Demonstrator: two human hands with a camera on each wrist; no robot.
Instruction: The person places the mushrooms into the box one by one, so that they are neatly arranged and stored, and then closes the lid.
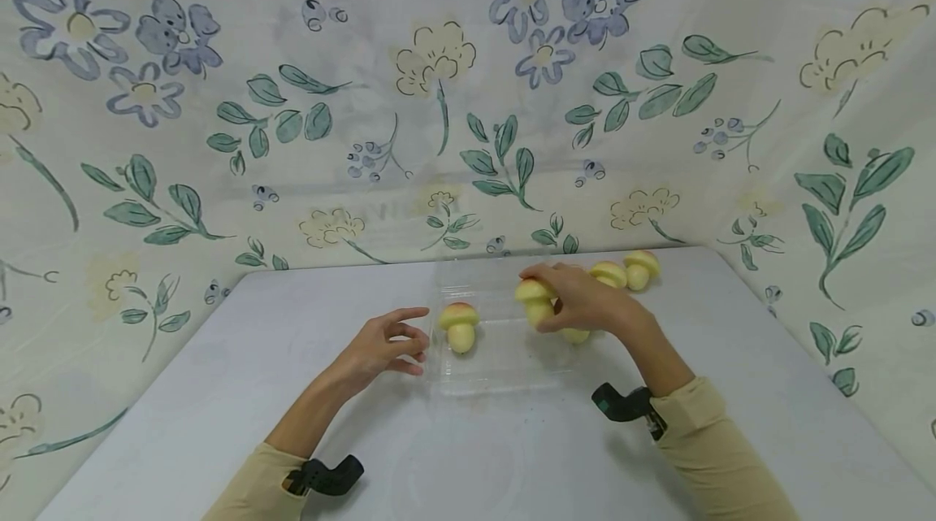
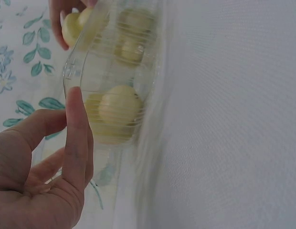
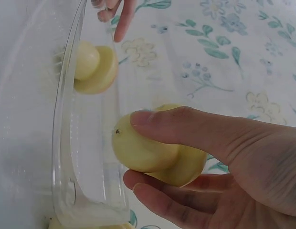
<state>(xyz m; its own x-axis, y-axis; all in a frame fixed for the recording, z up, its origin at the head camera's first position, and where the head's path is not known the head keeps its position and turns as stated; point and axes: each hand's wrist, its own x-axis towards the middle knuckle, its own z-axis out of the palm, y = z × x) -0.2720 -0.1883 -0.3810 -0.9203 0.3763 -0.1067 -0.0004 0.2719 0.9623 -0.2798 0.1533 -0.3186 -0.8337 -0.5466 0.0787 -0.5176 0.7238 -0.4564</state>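
A clear plastic box (image 1: 497,354) sits on the white table. Inside it on the left stands a pale yellow mushroom (image 1: 461,329) with a reddish cap; its real material cannot be told. My right hand (image 1: 585,297) grips another such mushroom (image 3: 145,145) over the right part of the box, thumb on the stem and fingers beneath. My left hand (image 1: 383,349) is at the box's left wall, its fingers (image 2: 76,138) bent loosely against or close to the rim. A further mushroom (image 1: 576,336) shows partly under my right wrist; whether it lies inside the box is unclear.
Two more mushrooms, one (image 1: 609,273) partly behind my right hand and one (image 1: 639,271) beside it, lie toward the table's back right. A floral cloth (image 1: 439,139) hangs behind the table (image 1: 292,318). Each wrist carries a black camera mount (image 1: 332,476).
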